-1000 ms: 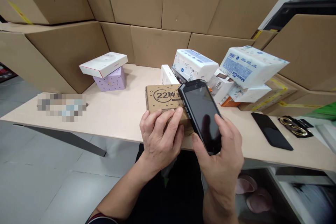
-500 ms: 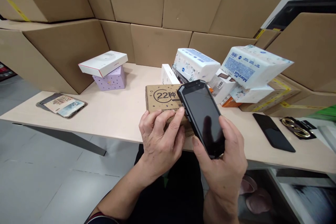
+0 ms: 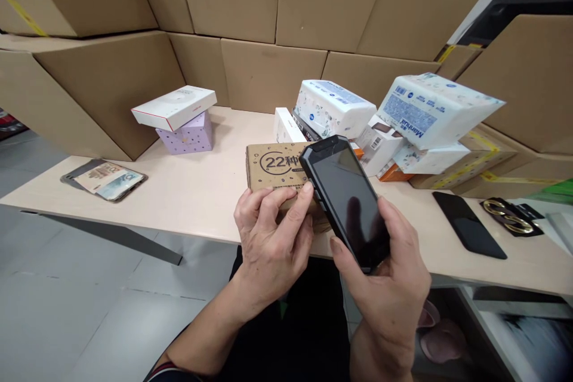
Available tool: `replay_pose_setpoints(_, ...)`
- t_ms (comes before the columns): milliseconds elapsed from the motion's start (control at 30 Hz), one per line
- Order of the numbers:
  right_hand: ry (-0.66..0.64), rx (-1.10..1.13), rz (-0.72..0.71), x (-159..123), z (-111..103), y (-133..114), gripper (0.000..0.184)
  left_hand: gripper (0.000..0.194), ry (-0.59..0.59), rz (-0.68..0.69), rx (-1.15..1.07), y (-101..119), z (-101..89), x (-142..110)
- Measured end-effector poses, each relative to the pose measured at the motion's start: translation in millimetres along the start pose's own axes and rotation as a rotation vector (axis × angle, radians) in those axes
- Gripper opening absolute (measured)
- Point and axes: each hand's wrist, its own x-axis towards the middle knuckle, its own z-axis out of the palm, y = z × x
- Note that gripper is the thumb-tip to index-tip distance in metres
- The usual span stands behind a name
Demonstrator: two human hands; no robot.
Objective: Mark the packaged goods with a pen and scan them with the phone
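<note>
A black rugged smartphone (image 3: 351,200), screen dark with a reflection on it, is gripped by its lower end in my right hand (image 3: 389,274), thumb on one edge and fingers on the other. The index fingertip of my left hand (image 3: 273,242) is at the phone's left side, by the side buttons. The left hand's other fingers are bent but apart, over the front of a brown cardboard box (image 3: 273,176) marked "22". Whether they touch the box I cannot tell. The phone covers the box's right part.
To the left lie banknotes on a dark flat item (image 3: 105,179), and a white box (image 3: 179,108) on a purple box (image 3: 188,137). Tissue packs (image 3: 333,108) and small boxes stand behind. At right are another black phone (image 3: 468,224) and gold-coloured rings (image 3: 508,218). Cardboard walls (image 3: 273,74) enclose the table.
My right hand and the phone's lower end have shifted slightly right. The left index finger stays at the phone's side. The camera view has moved a little.
</note>
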Motion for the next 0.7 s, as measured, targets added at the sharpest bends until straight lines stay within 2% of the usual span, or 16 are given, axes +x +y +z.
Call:
replay_pose_setpoints(267,-0.024,-0.008,-0.004,1.1,-2.2,1.3,0.082,0.044,0.006,0.005,0.008,-0.1,1.1,0.6)
replay_pose_setpoints(700,0.016,-0.034,0.022,-1.2,1.7,-1.8,0.082,0.046,0.055,0.036,0.098,-3.7,7.6,-4.0)
